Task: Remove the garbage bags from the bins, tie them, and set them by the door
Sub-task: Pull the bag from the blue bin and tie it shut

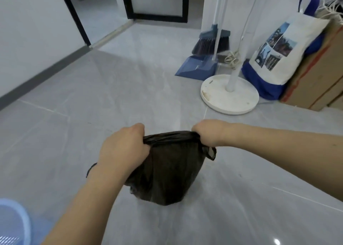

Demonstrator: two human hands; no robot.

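A black garbage bag (167,174), bulging with contents, hangs between my hands above the grey tiled floor. My left hand (124,146) grips the left side of its top edge. My right hand (209,133) is closed on the right side of the top, and a loose flap of the bag sticks out below that fist. The mouth of the bag is stretched flat between the two fists. A light blue mesh bin (13,224) shows at the bottom left corner, only partly in view. A doorway with a black frame (130,7) lies at the far end of the floor.
A white fan base (219,92) with its pole stands to the right. Behind it lean a blue broom (209,40) and dustpan (196,68). A white and blue tote bag (278,59) rests against cardboard boxes (319,77) at the far right. A wall runs along the left.
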